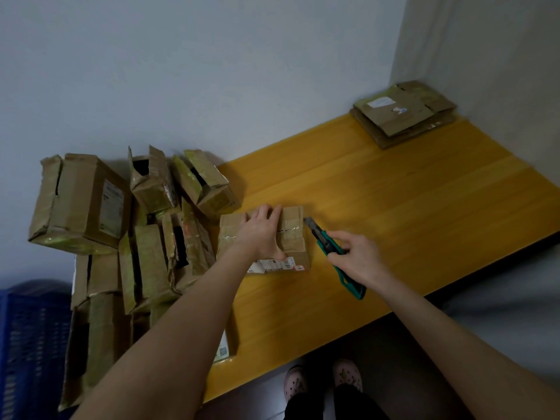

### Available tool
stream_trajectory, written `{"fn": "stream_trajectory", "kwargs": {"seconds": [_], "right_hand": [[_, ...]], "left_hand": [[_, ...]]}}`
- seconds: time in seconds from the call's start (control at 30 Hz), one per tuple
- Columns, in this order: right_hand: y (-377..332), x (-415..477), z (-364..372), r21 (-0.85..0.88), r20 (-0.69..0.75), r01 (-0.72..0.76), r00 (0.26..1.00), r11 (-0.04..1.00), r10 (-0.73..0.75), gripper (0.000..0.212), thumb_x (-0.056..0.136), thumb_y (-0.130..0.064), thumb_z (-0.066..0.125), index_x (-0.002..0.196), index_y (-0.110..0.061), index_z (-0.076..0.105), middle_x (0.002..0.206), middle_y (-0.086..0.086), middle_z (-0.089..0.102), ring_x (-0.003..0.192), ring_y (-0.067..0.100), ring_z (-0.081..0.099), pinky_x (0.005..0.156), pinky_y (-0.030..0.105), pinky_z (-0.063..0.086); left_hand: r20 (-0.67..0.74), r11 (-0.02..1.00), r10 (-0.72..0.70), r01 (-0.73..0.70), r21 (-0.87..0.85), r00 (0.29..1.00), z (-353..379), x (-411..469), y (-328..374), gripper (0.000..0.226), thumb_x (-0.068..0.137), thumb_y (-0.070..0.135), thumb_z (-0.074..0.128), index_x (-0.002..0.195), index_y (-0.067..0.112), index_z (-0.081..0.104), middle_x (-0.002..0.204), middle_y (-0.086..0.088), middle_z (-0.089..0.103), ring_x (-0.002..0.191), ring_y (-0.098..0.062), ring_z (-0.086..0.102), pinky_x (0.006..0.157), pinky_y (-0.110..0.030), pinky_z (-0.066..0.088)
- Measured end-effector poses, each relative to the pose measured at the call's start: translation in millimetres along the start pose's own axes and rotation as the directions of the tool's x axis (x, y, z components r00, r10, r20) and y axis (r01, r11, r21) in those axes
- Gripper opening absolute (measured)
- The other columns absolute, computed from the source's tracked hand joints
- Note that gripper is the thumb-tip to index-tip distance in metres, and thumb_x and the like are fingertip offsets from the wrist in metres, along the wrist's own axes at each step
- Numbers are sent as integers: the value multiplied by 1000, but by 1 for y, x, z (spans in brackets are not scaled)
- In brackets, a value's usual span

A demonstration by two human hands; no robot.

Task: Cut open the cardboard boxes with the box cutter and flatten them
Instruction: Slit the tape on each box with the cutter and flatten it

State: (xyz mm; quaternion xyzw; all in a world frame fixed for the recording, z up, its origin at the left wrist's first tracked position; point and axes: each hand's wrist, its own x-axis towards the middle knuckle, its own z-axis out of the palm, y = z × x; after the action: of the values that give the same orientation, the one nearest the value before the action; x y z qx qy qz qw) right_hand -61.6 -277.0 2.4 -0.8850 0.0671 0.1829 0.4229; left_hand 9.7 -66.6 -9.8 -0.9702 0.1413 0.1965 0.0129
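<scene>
I read this as a plain room in a home, a spare corner given over to parcels: bare pale walls (pixel 212 71) meet at 1 o'clock, with a yellow wood-grain table (pixel 394 207) below. Used shipping boxes (pixel 81 204) are heaped at 9, a blue plastic crate (pixel 30 344) sits at 8, and house slippers (pixel 348 374) show at 6.

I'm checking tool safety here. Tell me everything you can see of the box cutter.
The box cutter has a teal, plastic-looking handle with a dark section near the front and a grey blade extended at its far end. The right hand grips its middle and holds it slanted over the yellow table. The blade tip is at the right edge of the small taped box; contact there is unclear.
</scene>
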Motion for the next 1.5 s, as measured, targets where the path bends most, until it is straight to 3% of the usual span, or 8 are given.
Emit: {"fn": "stream_trajectory", "kwargs": {"seconds": [0.3, 0.6, 0.77, 1.07, 1.2, 1.27, 1.4, 1.5], "right_hand": [[8, -9, 1, 12, 66, 4, 998, 1000, -5, 57, 84, -16, 67, 138, -25, 51, 99, 6, 62, 82, 18, 60, 57, 18, 42], [13, -24, -5, 97, 163, 0, 987, 995, -16, 58, 84, -15, 66, 139, -27, 50, 117, 5, 63, 105, 19, 60, 89, 37, 53], [13, -23, -21, 251, 30, -102, 995, 963, 97, 54, 87, -18, 64, 138, -26, 50, 118, 4, 62, 93, 16, 59, 71, 25, 48], [-24, 19, -17, 406, -103, -83, 985, 910, 135, 19, 95, -22, 59, 110, -12, 63, 93, -2, 62, 82, 13, 59, 62, 24, 45], [-42, 43, -7, 384, -78, -101, 987, 918, 142, 21, 96, -22, 56, 112, -8, 60, 95, 3, 60, 86, 20, 57, 72, 33, 46], [-46, 49, -3, 385, -57, -133, 984, 913, 168, 20, 96, -20, 54, 110, -6, 58, 92, 3, 59, 81, 19, 55, 71, 34, 45], [-48, 50, 15, 391, -27, -177, 979, 903, 204, 25, 98, -24, 49, 116, -7, 51, 97, 8, 60, 80, 21, 56, 63, 32, 44], [-47, 50, 21, 343, -60, -186, 974, 921, 219, 23, 99, -26, 47, 112, -7, 49, 91, 8, 53, 73, 19, 51, 54, 30, 40]], "left_hand": [[-42, 999, -29, 28, -21, 999, 4, 0, 1, 119, 64, 59, 78, 154, 20, 10, 151, -8, 23, 140, -28, 24, 117, -52, 16], [-47, 999, -36, 35, -24, 998, 3, -1, 2, 118, 65, 56, 79, 154, 20, 11, 151, -7, 24, 140, -28, 25, 118, -51, 15], [-7, 997, -50, 50, -63, 999, 0, -1, 3, 121, 67, 55, 78, 155, 18, 5, 153, -8, 19, 143, -29, 19, 119, -52, 8], [-38, 879, 346, -309, 364, 938, -6, -29, 0, 82, 95, 28, 55, 155, 32, -1, 163, -2, 3, 150, -26, -1, 120, -46, -1], [-365, 984, -165, 128, -124, 916, -6, -52, -14, 63, 95, 18, 51, 152, 23, 24, 152, -11, 28, 133, -31, 40, 102, -41, 45], [-193, 850, -422, 312, -425, 886, -8, -51, -16, 59, 97, 32, 53, 149, 15, 29, 143, -14, 39, 118, -31, 54, 88, -40, 53], [161, 540, -462, 421, -729, 872, -3, -38, -14, 76, 91, 60, 50, 145, 9, 32, 133, -12, 56, 116, -30, 57, 96, -45, 50], [137, 551, -460, 403, -731, 878, -1, -31, -11, 76, 90, 47, 62, 146, 11, 27, 139, -8, 50, 123, -29, 52, 99, -42, 48]]}}
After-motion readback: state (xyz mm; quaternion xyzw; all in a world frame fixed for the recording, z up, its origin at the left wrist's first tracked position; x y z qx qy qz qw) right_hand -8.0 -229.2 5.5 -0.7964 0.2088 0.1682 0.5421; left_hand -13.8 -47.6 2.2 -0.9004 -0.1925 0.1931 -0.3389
